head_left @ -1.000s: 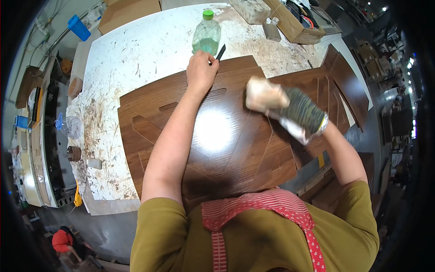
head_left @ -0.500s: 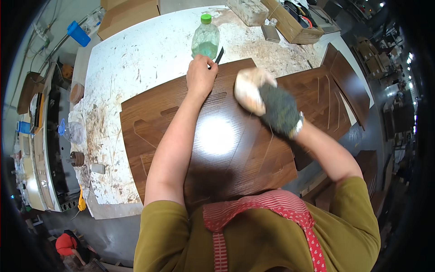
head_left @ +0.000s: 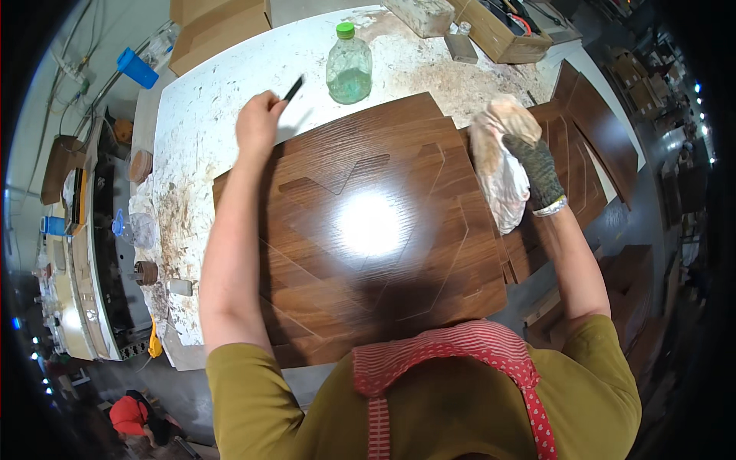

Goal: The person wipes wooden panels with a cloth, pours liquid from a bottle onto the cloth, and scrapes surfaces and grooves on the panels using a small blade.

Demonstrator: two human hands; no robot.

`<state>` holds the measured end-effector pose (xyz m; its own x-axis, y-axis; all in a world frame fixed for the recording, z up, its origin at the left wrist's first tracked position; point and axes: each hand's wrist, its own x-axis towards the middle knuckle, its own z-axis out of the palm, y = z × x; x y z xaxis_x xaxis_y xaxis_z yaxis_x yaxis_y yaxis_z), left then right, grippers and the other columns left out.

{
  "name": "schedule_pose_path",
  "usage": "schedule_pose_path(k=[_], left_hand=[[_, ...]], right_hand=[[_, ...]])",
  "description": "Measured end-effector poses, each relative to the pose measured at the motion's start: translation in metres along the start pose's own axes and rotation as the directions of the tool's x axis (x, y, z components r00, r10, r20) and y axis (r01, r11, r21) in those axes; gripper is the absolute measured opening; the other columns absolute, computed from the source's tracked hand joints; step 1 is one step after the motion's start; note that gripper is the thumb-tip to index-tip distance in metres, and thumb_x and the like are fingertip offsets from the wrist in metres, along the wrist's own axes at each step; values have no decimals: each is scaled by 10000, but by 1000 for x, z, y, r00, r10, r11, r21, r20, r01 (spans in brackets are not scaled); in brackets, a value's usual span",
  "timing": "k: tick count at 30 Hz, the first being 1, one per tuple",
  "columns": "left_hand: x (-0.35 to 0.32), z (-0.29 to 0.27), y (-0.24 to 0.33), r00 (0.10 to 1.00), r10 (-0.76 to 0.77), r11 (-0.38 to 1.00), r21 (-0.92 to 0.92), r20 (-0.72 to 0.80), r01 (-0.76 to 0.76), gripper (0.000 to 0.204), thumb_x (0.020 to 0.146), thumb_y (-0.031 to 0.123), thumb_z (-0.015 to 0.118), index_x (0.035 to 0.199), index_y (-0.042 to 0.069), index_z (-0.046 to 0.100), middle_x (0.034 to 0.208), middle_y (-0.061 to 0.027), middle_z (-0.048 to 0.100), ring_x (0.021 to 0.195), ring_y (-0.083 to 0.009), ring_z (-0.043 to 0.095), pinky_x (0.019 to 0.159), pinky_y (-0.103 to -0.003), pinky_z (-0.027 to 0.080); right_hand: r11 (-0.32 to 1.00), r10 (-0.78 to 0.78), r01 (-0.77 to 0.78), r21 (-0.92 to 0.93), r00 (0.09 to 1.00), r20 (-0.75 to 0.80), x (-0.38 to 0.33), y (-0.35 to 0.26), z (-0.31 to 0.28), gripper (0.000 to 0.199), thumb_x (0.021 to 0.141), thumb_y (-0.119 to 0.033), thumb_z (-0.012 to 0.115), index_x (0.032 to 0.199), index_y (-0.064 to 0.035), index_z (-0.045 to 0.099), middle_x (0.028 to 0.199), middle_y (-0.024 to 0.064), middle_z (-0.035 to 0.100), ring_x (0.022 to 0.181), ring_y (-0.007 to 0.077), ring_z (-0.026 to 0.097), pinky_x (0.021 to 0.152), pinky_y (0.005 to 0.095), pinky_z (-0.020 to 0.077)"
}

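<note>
A dark brown wood panel (head_left: pixel 360 276) with thin carved grooves lies in front of me, a bright glare on its middle. My left hand (head_left: pixel 257 126), bare, is closed around a slim black tool (head_left: pixel 294 88) above the panel's far left edge; its exact kind I cannot make out. A dark knitted glove covers my right hand (head_left: pixel 537 169), which grips a stained white cloth (head_left: pixel 500 172). The cloth hangs at the panel's right edge, over another grooved brown panel (head_left: pixel 575 165).
A clear bottle with a green cap (head_left: pixel 349 69) stands beyond the panel on the stained white tabletop (head_left: pixel 207 115). Farther right are a grey block (head_left: pixel 461 48) and a wooden tool box (head_left: pixel 502 34). An open cardboard box (head_left: pixel 218 34) is at the far left. Someone in red (head_left: pixel 129 415) is at lower left.
My left hand has moved left with the black tool, away from the bottle. My right hand has carried the cloth rightward to the panel's edge. The panel's visible groove pattern looks different.
</note>
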<state>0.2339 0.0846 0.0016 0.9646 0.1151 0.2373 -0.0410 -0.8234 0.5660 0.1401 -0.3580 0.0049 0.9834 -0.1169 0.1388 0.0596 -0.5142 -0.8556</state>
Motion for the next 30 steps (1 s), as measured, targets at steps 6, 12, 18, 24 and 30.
schedule_pose_path(k=[6, 12, 18, 24, 30], left_hand=[[23, 3, -54, 973, -139, 926, 372, 185, 61, 253, 786, 318, 650, 889, 89, 676, 960, -122, 628, 900, -278, 601, 733, -381, 477], [-29, 38, 88, 904, 416, 909, -58, 97, -412, 364, 783, 351, 667, 983, 47, 648, 1011, -150, 600, 962, -301, 563, 858, -374, 450], [-65, 84, 157, 864, 268, 955, 3, 426, -297, 768, 655, 557, 707, 1236, 104, 488, 1227, -138, 470, 1182, -298, 407, 965, -493, 326], [-38, 94, 156, 767, 173, 977, -10, 618, -212, 746, 644, 415, 751, 1262, 122, 454, 1266, -134, 432, 1216, -307, 366, 958, -501, 325], [-34, 96, 157, 751, 151, 983, -15, 643, -185, 709, 666, 333, 741, 1259, 76, 449, 1232, -208, 445, 1184, -360, 377, 1012, -407, 326]], right_hand=[[984, -71, 85, -155, 993, 92, -29, -33, 21, 418, 804, -343, 652, 1082, -34, 608, 971, 168, 648, 884, 287, 616, 791, 342, 465], [993, 22, -8, -116, 993, 117, -6, -38, 21, 449, 795, -391, 661, 1050, -23, 623, 903, 165, 660, 843, 266, 626, 762, 340, 472], [994, 46, -33, -100, 991, 124, -15, -53, 67, 400, 809, -171, 684, 1153, -9, 560, 1084, 129, 633, 997, 199, 601, 860, 282, 455], [995, -61, 57, 80, 997, 43, -10, -17, 71, 396, 806, -174, 671, 1148, -7, 560, 1069, 144, 639, 989, 217, 610, 845, 291, 462], [998, -21, 19, 54, 999, 32, -10, -17, 73, 398, 790, -204, 676, 1123, -11, 574, 1045, 167, 639, 965, 263, 615, 830, 315, 467]])
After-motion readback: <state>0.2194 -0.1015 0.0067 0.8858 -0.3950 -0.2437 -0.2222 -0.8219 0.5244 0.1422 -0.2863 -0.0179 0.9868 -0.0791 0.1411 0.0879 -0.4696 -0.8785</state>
